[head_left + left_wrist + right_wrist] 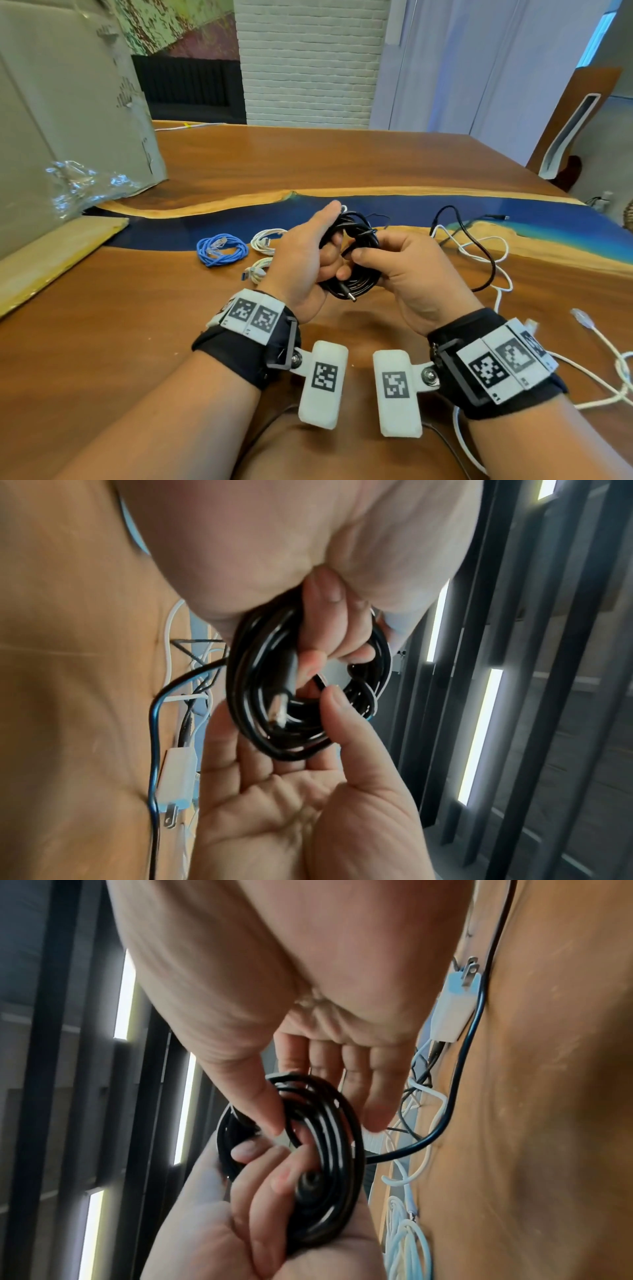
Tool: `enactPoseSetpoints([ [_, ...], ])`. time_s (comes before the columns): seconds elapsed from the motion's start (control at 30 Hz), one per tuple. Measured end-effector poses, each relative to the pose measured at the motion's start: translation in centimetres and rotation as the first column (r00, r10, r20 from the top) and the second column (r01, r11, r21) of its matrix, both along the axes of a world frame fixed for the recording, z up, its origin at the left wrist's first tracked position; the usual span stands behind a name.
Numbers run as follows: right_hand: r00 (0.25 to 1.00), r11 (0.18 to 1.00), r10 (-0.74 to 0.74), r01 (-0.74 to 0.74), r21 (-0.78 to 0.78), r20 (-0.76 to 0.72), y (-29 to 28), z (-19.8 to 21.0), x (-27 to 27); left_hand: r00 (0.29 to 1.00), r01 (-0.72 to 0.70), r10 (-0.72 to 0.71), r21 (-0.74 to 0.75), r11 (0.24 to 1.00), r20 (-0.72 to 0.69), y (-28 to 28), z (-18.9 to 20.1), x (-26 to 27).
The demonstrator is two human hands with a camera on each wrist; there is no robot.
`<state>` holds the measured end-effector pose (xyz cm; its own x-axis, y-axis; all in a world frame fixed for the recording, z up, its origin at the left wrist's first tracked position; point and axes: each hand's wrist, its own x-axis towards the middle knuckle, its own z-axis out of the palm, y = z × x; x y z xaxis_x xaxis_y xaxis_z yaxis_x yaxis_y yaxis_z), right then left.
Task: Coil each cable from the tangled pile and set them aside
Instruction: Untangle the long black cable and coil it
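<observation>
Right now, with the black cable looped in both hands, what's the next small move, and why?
Probably tuck the loose barrel plug through the black coil. The left hand grips the loops, the right hand pinches them, and the plug end dangles free.

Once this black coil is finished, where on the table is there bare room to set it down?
Bare wood lies in front of the coiled blue cable, left of the left hand. Right of the right hand, loose white cables crowd the wooden table.

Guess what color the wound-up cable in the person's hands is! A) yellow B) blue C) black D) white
C: the black cable coil sits between the left hand and right hand, while the blue cable coil lies on the table.
</observation>
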<state>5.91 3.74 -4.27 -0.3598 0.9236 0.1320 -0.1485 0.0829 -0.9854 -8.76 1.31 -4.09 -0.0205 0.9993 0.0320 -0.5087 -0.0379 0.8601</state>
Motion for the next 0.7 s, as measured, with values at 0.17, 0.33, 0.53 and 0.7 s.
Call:
enactPoseSetpoints([
  [0.17, 0.996, 0.999, -0.046, 0.045, -0.021, -0.074, 0.0, 0.6, 0.2, 0.983, 0.162, -0.15, 0.116, 0.98, -0.108, 0.3, 0.1, -1.0],
  [0.33, 0.954, 0.982, 0.056, -0.107, -0.158, -0.295, -0.4, 0.7, -0.6, 0.982, 0.167, -0.163, 0.035, 0.985, -0.094, 0.1, 0.9, -1.7],
  [0.53, 0.92, 0.957, 0.196, -0.254, -0.137, -0.339, -0.7, 0.7, -0.8, 0.968, 0.124, -0.111, 0.044, 0.991, -0.226, 0.3, 0.5, -1.2],
  [0.7, 0.999, 0.998, 0.044, -0.045, 0.049, 0.01, -0.4, 0.4, -0.3, 0.962, 0.113, -0.091, 0.074, 0.991, -0.257, 0.2, 0.0, -0.7],
])
